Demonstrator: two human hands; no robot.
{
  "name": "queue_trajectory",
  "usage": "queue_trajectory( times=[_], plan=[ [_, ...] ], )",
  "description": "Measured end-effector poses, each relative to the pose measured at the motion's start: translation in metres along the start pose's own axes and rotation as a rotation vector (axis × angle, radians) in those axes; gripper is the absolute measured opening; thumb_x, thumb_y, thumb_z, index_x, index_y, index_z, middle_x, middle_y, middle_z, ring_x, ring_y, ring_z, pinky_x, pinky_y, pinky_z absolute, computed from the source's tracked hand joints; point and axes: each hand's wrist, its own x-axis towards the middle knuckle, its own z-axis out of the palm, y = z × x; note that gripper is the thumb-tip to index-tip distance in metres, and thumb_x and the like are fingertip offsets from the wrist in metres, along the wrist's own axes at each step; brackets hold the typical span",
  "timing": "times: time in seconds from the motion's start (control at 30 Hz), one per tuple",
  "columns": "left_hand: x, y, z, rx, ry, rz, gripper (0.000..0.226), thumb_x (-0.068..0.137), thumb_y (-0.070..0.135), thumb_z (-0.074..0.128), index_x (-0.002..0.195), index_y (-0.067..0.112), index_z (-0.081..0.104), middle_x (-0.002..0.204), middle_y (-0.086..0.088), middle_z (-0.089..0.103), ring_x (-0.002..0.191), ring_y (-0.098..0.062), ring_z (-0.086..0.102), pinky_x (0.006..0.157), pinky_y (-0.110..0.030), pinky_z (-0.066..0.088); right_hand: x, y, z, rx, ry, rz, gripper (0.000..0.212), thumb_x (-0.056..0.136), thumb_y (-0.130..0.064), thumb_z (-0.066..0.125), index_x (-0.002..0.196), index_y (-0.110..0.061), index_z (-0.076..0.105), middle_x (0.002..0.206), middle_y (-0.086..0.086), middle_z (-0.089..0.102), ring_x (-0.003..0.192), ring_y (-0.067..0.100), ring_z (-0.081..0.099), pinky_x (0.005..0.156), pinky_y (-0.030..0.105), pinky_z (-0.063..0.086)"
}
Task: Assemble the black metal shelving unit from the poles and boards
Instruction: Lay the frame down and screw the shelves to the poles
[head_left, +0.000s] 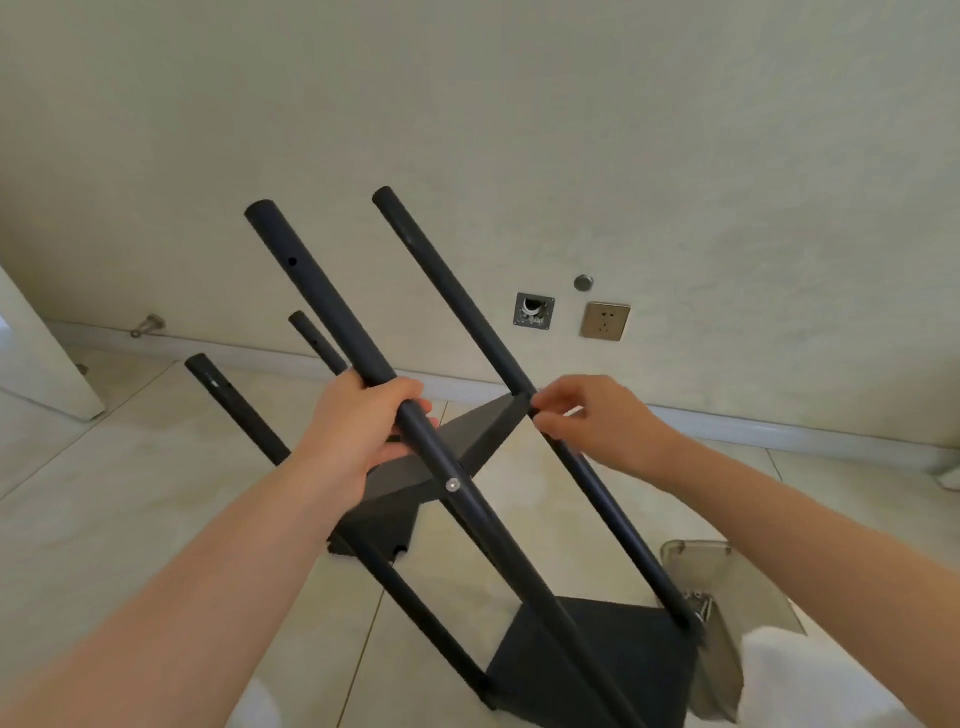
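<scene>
Shelving unit leaning, half-built.
Left hand is gripping the near matte-black pole; right hand is pinching the far pole at the middle board corner.

Left hand grips 1 pole; right hand pinches another pole.

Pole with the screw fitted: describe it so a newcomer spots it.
Find the tilted black frame mid-view, where four poles slant up. It's the nearest pole, gripped by the left hand. It alone shows a silver screw head below that hand.
</scene>
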Motion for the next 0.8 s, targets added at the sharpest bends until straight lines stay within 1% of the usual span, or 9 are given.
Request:
queue_trajectory(
  times=[0.07,0.13,0.23,0.3,0.43,0.5,0.63,0.73,0.8],
  plan=[
    [-0.002,0.001,0.003,0.026,-0.017,0.008,0.019,0.092,0.011,0.069,0.109,0.016,0.061,0.093,-0.010,0.074,0.074,-0.018,0.076,0.050,-0.025,0.056,0.000,0.005,-0.012,0.076,0.102,0.090,0.029,0.093,-0.029,0.064,0.122,-0.021,0.061,0.108,-0.005,0.066,0.098,0.014,0.063,0.094,0.039,0.054],
    [-0.004,0.003,0.006,0.063,-0.048,0.028,0.020,0.091,0.010,0.070,0.109,0.015,0.061,0.092,-0.012,0.074,0.072,-0.016,0.076,0.050,-0.024,0.056,-0.003,0.011,-0.018,0.099,0.120,0.164,0.037,0.094,-0.030,0.064,0.128,-0.021,0.055,0.114,-0.003,0.064,0.103,0.019,0.062,0.097,0.043,0.053],
    [-0.009,0.006,0.014,0.117,-0.119,0.054,0.026,0.088,0.009,0.072,0.111,0.012,0.061,0.094,-0.014,0.072,0.074,-0.017,0.075,0.052,-0.024,0.056,-0.006,0.018,-0.026,0.177,0.050,0.217,0.044,0.095,-0.029,0.063,0.135,-0.022,0.047,0.122,-0.001,0.060,0.108,0.019,0.060,0.094,0.037,0.053],
    [-0.013,0.007,0.019,0.140,-0.180,0.064,0.026,0.088,0.008,0.072,0.111,0.012,0.060,0.095,-0.014,0.072,0.076,-0.018,0.075,0.053,-0.023,0.057,-0.005,0.017,-0.030,0.264,-0.001,0.218,0.047,0.096,-0.023,0.062,0.140,-0.022,0.044,0.123,0.000,0.060,0.109,0.019,0.060,0.093,0.034,0.052],
    [-0.019,0.012,0.027,0.189,-0.318,0.086,0.024,0.088,0.006,0.072,0.108,0.013,0.060,0.079,-0.006,0.075,0.078,-0.023,0.076,0.058,-0.027,0.059,-0.001,0.014,-0.041,0.402,-0.054,0.202,0.055,0.096,0.007,0.049,0.145,-0.016,0.041,0.122,0.007,0.064,0.109,0.024,0.064,0.095,0.040,0.054],
    [-0.018,0.014,0.029,0.235,-0.371,0.106,0.025,0.089,0.006,0.071,0.109,0.016,0.060,0.081,-0.006,0.075,0.081,-0.022,0.076,0.063,-0.031,0.061,-0.002,0.014,-0.049,0.453,-0.095,0.204,0.059,0.093,0.015,0.044,0.142,-0.018,0.042,0.118,0.005,0.066,0.105,0.022,0.068,0.090,0.040,0.057],
    [-0.016,0.017,0.034,0.250,-0.460,0.115,0.031,0.089,0.007,0.071,0.115,0.022,0.062,0.085,-0.006,0.073,0.086,-0.022,0.075,0.072,-0.038,0.062,-0.009,0.018,-0.071,0.573,-0.108,0.164,0.062,0.090,0.020,0.037,0.136,-0.020,0.051,0.112,0.006,0.069,0.099,0.024,0.071,0.087,0.043,0.059],
    [-0.015,0.018,0.037,0.265,-0.513,0.119,0.032,0.090,0.007,0.071,0.116,0.025,0.063,0.083,-0.001,0.073,0.088,-0.023,0.075,0.074,-0.039,0.062,-0.016,0.020,-0.083,0.673,-0.111,0.125,0.062,0.086,0.023,0.034,0.130,-0.017,0.054,0.105,0.009,0.073,0.096,0.028,0.072,0.082,0.042,0.060],
    [-0.012,0.020,0.037,0.280,-0.532,0.116,0.033,0.090,0.007,0.071,0.116,0.025,0.064,0.084,0.000,0.074,0.089,-0.023,0.075,0.073,-0.038,0.063,-0.022,0.022,-0.086,0.643,-0.145,0.095,0.060,0.085,0.022,0.037,0.127,-0.019,0.052,0.099,0.007,0.074,0.093,0.029,0.072,0.078,0.038,0.061]
  ],
)
